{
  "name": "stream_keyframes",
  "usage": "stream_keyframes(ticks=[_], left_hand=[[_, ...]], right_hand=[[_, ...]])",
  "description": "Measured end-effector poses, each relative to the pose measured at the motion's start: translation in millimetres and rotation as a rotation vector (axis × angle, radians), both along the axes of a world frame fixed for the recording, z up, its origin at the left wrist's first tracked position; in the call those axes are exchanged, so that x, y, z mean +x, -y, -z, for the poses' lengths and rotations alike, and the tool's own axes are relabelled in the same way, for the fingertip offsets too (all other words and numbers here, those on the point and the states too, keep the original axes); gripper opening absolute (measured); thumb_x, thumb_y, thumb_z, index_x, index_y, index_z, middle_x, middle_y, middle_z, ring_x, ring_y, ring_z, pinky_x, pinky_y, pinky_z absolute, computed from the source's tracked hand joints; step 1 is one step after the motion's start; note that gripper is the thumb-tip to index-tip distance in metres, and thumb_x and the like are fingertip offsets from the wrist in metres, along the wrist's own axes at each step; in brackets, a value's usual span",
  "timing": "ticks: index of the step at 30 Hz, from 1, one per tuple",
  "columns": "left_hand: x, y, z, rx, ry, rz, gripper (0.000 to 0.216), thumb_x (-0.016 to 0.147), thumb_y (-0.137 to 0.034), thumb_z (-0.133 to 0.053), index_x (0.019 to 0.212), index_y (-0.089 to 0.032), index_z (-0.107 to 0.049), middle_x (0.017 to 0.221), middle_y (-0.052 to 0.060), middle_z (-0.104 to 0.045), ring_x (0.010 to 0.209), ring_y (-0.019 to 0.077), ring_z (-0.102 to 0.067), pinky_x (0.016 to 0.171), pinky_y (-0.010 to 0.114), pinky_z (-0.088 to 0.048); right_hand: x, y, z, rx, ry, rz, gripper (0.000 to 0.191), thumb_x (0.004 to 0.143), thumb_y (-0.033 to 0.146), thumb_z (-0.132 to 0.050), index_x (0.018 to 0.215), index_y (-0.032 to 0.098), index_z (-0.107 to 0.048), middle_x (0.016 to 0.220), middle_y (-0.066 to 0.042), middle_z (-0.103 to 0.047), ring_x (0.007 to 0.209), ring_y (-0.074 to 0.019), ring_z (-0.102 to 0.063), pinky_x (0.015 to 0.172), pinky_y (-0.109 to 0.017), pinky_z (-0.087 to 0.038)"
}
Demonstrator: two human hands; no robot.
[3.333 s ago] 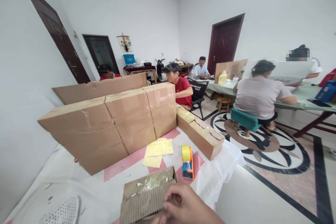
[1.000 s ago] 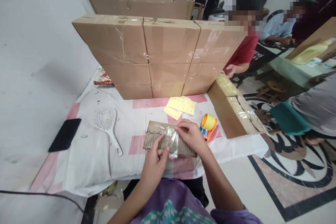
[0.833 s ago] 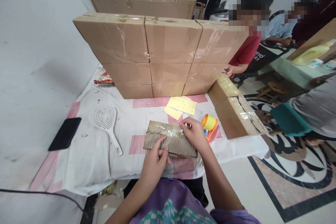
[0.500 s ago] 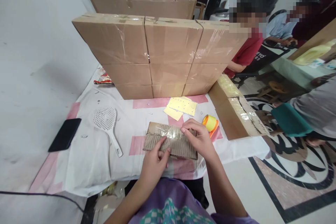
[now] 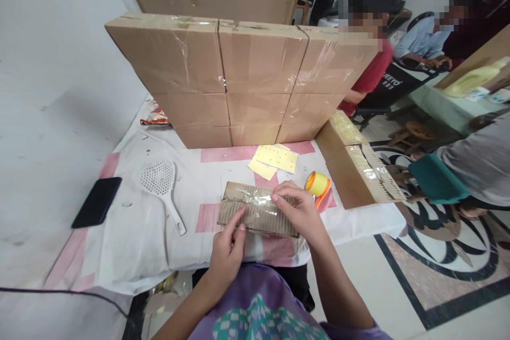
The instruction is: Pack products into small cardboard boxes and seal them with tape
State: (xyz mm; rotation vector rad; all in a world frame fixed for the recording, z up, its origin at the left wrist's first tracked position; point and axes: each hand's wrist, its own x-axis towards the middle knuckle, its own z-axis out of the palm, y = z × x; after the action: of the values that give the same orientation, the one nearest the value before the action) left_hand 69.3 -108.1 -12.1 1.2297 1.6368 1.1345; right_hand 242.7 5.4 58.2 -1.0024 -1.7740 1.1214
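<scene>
A flat piece of corrugated cardboard [image 5: 255, 215] with crinkled clear tape across its top lies on the table's near edge in front of me. My left hand [image 5: 227, 247] grips its near edge, fingers held together on the ridged face. My right hand [image 5: 298, 211] curls over the cardboard's right part, and its fingertips pinch the clear tape [image 5: 261, 201] down against it. A yellow and orange tape dispenser [image 5: 317, 186] lies just right of my right hand.
A wall of taped cardboard boxes [image 5: 258, 74] stands across the table's back, and a long box [image 5: 354, 164] lies along its right side. Yellow paper sheets [image 5: 275, 159], a white slotted scoop [image 5: 162, 187] and a black phone [image 5: 96, 208] lie on the white and pink cloth [image 5: 131, 244]. Other people sit behind and to the right.
The tape strip that stood raised between my hands a second ago now lies pressed flat on the cardboard. My left hand slid slightly toward me along the near edge.
</scene>
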Motion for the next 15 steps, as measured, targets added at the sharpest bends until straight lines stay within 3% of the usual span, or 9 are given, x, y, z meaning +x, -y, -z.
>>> stream_keyframes(ticks=[3, 6, 9, 15], left_hand=[[-2, -2, 5.5, 0.118, -0.239, 0.154, 0.047, 0.101, -0.038, -0.041, 0.139, -0.019, -0.062, 0.059, 0.001, -0.064, 0.051, 0.0139, -0.057, 0.057, 0.023, -0.046], [-2, -5, 15.1, 0.166, -0.502, 0.289, 0.043, 0.099, -0.033, -0.046, 0.136, -0.023, -0.066, 0.057, 0.002, -0.068, 0.048, 0.0141, -0.059, 0.055, 0.023, -0.045], [-1, -5, 26.9, 0.193, -0.631, 0.308, 0.044, 0.099, -0.03, -0.047, 0.141, -0.024, -0.06, 0.055, 0.0, -0.068, 0.044, 0.0144, -0.059, 0.051, 0.022, -0.043], [-1, -4, 38.8, 0.294, -0.665, 0.281, 0.04, 0.102, -0.029, -0.046, 0.138, -0.026, -0.062, 0.064, 0.002, -0.074, 0.051, 0.0149, -0.065, 0.054, 0.021, -0.045]], right_hand=[[-9, -11, 17.7, 0.062, 0.307, 0.05, 0.012, 0.089, 0.023, -0.069, 0.078, 0.025, -0.074, 0.092, -0.004, -0.073, 0.098, -0.0251, -0.059, 0.092, -0.043, -0.041], [-13, -17, 28.1, 0.096, 0.541, 0.102, 0.01, 0.086, 0.022, -0.072, 0.079, 0.026, -0.077, 0.11, -0.006, -0.074, 0.112, -0.0302, -0.054, 0.097, -0.047, -0.035], [-12, -21, 32.2, 0.062, 0.552, 0.087, 0.012, 0.087, 0.022, -0.071, 0.077, 0.025, -0.076, 0.116, -0.007, -0.071, 0.112, -0.0294, -0.056, 0.097, -0.046, -0.037], [-9, -26, 36.7, -0.001, 0.402, 0.02, 0.011, 0.088, 0.019, -0.067, 0.08, 0.022, -0.073, 0.108, -0.005, -0.07, 0.098, -0.0209, -0.067, 0.091, -0.035, -0.046]])
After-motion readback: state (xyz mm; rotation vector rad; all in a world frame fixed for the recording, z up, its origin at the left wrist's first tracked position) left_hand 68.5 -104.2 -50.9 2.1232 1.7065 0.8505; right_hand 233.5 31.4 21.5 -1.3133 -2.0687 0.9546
